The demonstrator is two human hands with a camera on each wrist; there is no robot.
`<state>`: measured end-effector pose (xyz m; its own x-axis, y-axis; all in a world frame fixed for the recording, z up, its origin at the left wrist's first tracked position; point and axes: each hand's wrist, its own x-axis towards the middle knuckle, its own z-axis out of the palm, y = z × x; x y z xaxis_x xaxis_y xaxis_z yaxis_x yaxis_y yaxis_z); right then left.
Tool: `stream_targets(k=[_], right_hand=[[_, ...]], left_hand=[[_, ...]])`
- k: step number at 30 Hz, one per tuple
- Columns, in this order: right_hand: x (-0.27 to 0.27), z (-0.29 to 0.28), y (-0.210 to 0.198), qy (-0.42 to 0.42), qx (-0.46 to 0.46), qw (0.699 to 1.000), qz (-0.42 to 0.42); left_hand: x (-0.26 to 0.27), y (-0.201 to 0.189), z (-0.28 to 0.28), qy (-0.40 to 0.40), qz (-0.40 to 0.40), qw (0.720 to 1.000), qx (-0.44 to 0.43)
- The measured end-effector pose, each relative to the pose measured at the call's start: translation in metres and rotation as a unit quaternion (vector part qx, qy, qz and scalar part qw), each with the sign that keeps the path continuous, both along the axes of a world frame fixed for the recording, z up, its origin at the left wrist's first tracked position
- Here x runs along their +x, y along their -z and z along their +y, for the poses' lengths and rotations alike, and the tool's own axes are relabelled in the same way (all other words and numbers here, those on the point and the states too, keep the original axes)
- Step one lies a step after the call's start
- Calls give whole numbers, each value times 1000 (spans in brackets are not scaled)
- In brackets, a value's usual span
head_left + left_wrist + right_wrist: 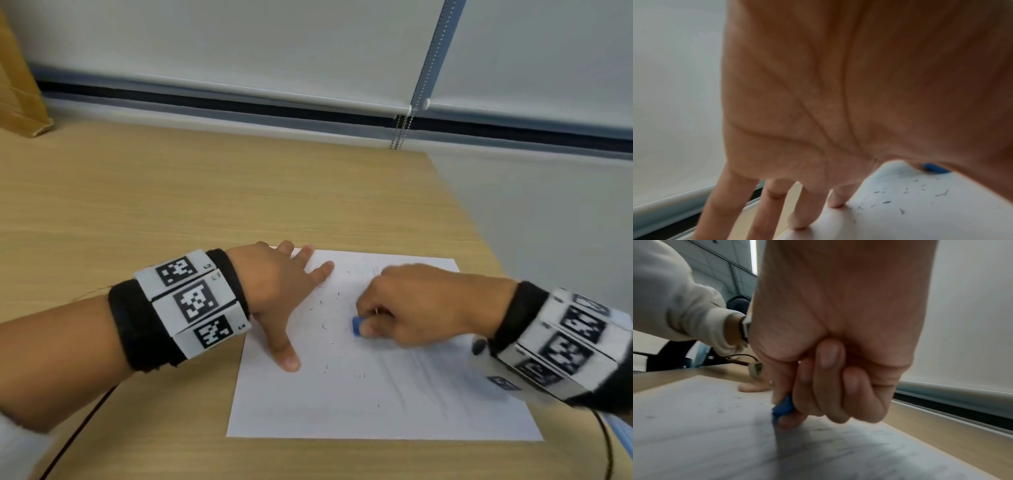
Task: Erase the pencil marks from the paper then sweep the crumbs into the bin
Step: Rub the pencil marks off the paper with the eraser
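Erasing is midway: the right hand pinches the blue eraser against the paper, crumbs scattered around it, faint pencil marks left nearer the body. Left hand, fingers spread, pins the sheet's far-left corner. Paper lies flat on the worktop, long axis running away from the person; no bin in view, sweeping not begun.

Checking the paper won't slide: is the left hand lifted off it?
No, the left hand presses spread fingers flat on the paper.
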<state>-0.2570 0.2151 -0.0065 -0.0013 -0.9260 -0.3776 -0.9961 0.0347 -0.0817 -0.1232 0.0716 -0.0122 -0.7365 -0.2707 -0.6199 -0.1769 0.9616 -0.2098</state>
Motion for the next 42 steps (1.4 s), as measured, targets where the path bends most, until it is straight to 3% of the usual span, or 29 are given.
stream_targets(k=[2, 7, 12, 17, 22, 26, 29, 33, 36, 42], right_hand=[[6, 4, -3, -12, 31, 999, -5], [11, -9, 2, 21, -47, 998, 44], [34, 24, 2, -74, 11, 997, 6], [33, 11, 2, -41, -59, 996, 51], [46, 37, -1, -56, -26, 998, 11], [37, 55, -10, 51, -78, 995, -29], [30, 85, -7, 168, -163, 971, -56], [31, 120, 19, 262, -212, 936, -104], [37, 132, 41, 303, -242, 911, -139], [51, 134, 69, 326, -319, 881, -121]], left_hand=[[-1, 0, 1, -2, -2, 1000, 0], [-3, 1, 0, -5, -6, 1000, -4], [-1, 1, 0, -6, 1, 1000, 4], [-1, 0, 1, 1, -1, 1000, -8], [1, -2, 1, -3, -1, 1000, 3], [2, -6, 2, -5, -2, 1000, -3], [3, -8, 3, -17, -12, 1000, 3], [4, -7, 0, -15, -14, 1000, 11], [7, -5, -5, -18, -14, 1000, 14], [16, -2, -12, -17, -3, 1000, 25]])
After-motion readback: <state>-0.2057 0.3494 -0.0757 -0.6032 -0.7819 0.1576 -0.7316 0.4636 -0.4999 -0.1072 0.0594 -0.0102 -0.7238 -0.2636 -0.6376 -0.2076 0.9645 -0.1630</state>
